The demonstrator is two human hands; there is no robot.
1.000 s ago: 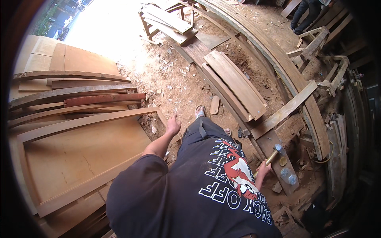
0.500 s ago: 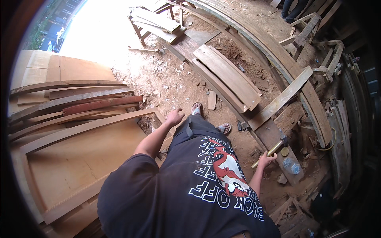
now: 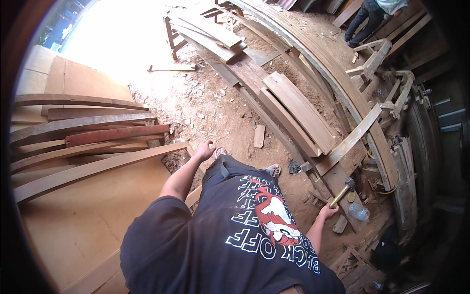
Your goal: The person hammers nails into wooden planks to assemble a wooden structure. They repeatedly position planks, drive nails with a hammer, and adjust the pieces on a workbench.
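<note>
My right hand [image 3: 329, 211], low at the right, is closed round the lower end of a hammer [image 3: 338, 198]. The hammer has a yellowish handle, and its dark metal head lies over the plank bench top. Close to the hammer on that top are a round yellowish disc [image 3: 351, 197] and a crumpled clear plastic piece [image 3: 360, 212]. My left hand [image 3: 205, 150] hangs in front of me at the left with its fingers loosely apart. It holds nothing and is near the end of a wooden frame rail [image 3: 105, 169].
A long plank bench [image 3: 254, 81] carries a narrow wooden box-like piece [image 3: 298, 115] and stacked boards [image 3: 208, 34]. Curved beams [image 3: 88, 122] and a plywood panel [image 3: 88, 215] stand at my left. Shavings cover the ground [image 3: 196, 105]. Another person [image 3: 367, 19] stands at the far right.
My view has shifted, and the frame at the left now shows less. My right hand sits lower against the hammer, covering its handle end. More of the other person shows.
</note>
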